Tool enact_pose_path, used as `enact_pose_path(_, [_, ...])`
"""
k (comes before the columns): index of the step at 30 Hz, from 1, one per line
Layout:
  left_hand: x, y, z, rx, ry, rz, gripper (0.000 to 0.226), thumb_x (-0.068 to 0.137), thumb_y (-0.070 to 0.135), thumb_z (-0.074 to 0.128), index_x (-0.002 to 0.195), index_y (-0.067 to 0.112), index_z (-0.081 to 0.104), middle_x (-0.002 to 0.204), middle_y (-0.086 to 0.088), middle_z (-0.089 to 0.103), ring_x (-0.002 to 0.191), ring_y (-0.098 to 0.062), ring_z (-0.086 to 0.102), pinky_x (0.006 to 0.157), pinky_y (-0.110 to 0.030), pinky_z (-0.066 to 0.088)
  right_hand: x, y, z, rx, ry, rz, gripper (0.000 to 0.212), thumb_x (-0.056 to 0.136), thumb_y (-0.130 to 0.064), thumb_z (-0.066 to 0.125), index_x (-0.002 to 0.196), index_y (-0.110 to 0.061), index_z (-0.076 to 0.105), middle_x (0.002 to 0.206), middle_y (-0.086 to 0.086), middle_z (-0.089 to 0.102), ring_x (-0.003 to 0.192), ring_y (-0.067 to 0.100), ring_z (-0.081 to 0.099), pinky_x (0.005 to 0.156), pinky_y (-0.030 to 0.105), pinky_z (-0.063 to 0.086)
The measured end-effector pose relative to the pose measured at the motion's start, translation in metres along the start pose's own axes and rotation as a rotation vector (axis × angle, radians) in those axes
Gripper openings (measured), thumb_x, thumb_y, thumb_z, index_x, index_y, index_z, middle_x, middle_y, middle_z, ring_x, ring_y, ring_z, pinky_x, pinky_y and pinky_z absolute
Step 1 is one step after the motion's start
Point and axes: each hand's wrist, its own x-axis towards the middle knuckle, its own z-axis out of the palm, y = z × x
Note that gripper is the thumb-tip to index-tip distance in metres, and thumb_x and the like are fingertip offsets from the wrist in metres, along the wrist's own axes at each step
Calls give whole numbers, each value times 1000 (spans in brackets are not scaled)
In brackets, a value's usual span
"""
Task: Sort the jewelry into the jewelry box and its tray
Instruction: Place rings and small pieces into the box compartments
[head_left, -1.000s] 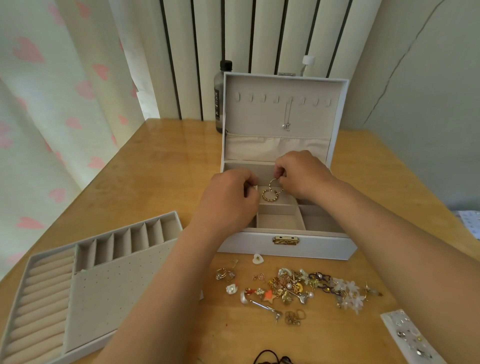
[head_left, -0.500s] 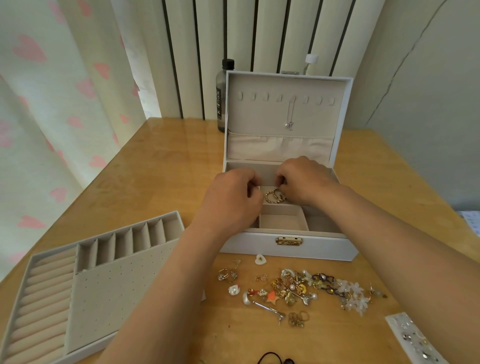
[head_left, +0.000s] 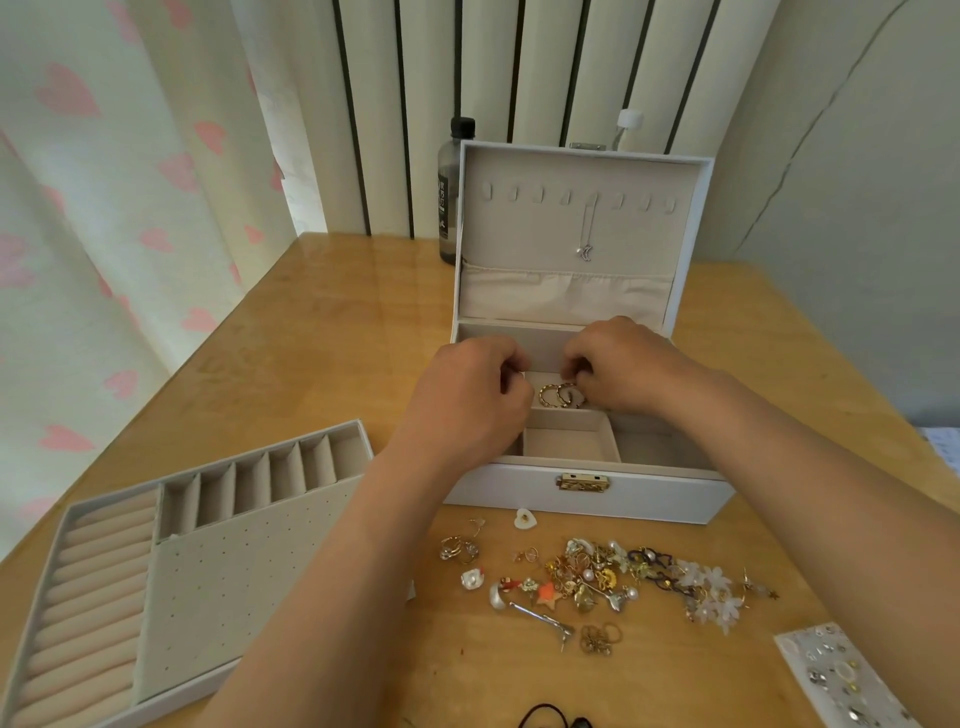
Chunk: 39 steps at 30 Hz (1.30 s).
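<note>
Your right hand (head_left: 618, 364) pinches the gold hoops (head_left: 557, 396), upright in rear-ctr compt. of the open jewelry box (head_left: 587, 493). Your left hand (head_left: 467, 395): fingers curled just beside them; grip can't be told. Tray (head_left: 249, 571) lies left on table (head_left: 311, 338); loose jewelry heap (head_left: 597, 574) in front of box.

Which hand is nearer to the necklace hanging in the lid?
Right. The right hand is just below the necklace, over the box; the left hand is lower and further left.
</note>
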Motion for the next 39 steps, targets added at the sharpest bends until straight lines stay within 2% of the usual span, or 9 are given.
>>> enact_pose_path(2, [0, 0, 0, 3, -5, 3, 22, 91, 13, 55, 105, 11, 73, 88, -2, 72, 83, -19, 65, 78, -38, 55, -1, 0, -1, 15, -25, -10, 17, 87, -20, 67, 102, -25, 72, 100, -6, 63, 96, 17, 58, 76, 30, 49])
enact_pose_path(6, [0, 0, 0, 5, -1, 6, 22, 91, 13, 55, 105, 12, 73, 87, -1, 71, 81, -17, 64, 77, -37, 55, 1, 2, 0, 42, -66, -18, 20, 86, -34, 71, 104, -28, 70, 92, -12, 59, 90, 12, 57, 71, 27, 45])
enact_pose_path(17, [1, -1, 0, 4, -3, 6, 22, 91, 13, 55, 104, 12, 73, 86, -2, 71, 80, -18, 64, 77, -39, 55, 8, -6, 2, 41, -53, -55, 17, 85, -34, 74, 100, -27, 76, 98, -6, 69, 90, 14, 61, 82, 38, 55])
enact_pose_path(24, [1, -1, 0, 12, -5, 2, 21, 90, 14, 56, 103, 13, 73, 85, -1, 70, 77, -17, 64, 74, -37, 54, 7, -6, 1, 55, -37, -59, 17, 85, -38, 74, 98, -26, 77, 94, -8, 69, 88, 14, 61, 78, 35, 52])
enact_pose_path(29, [1, 0, -1, 27, -17, -2, 21, 91, 15, 55, 104, 15, 72, 84, 2, 69, 77, -15, 63, 73, -34, 54, -9, 5, -19, 179, 34, -23, 12, 93, -25, 67, 102, -25, 76, 101, -9, 69, 92, 13, 64, 81, 29, 49])
enact_pose_path(32, [1, 0, -1, 63, -36, 9, 21, 93, 15, 56, 106, 14, 71, 89, 1, 70, 81, -15, 62, 75, -33, 54, -25, 14, -31, 285, 51, 34, 14, 93, -19, 66, 101, -26, 75, 98, -9, 69, 71, 5, 65, 75, 25, 52])
enact_pose_path(34, [1, 1, 0, 148, -85, 25, 24, 95, 18, 54, 111, 15, 70, 97, -1, 71, 89, -19, 62, 80, -36, 54, -34, 18, -32, 246, -2, 28, 18, 92, -17, 66, 104, -27, 75, 98, -10, 66, 77, 0, 59, 73, 22, 46])
enact_pose_path(36, [0, 3, 2, 297, -174, 37, 28, 96, 21, 50, 116, 18, 68, 105, -3, 71, 96, -24, 62, 83, -41, 54, -43, 17, -29, 190, -92, 19, 26, 91, -14, 63, 111, -27, 72, 95, -14, 60, 86, 5, 56, 73, 21, 44])
enact_pose_path(39, [1, 8, 3, 439, -261, 26, 30, 97, 24, 45, 114, 20, 69, 105, -4, 71, 96, -25, 63, 82, -41, 55, -52, 15, -26, 131, -153, 27, 33, 89, -10, 62, 117, -26, 67, 98, -9, 62, 93, 11, 59, 80, 27, 51])
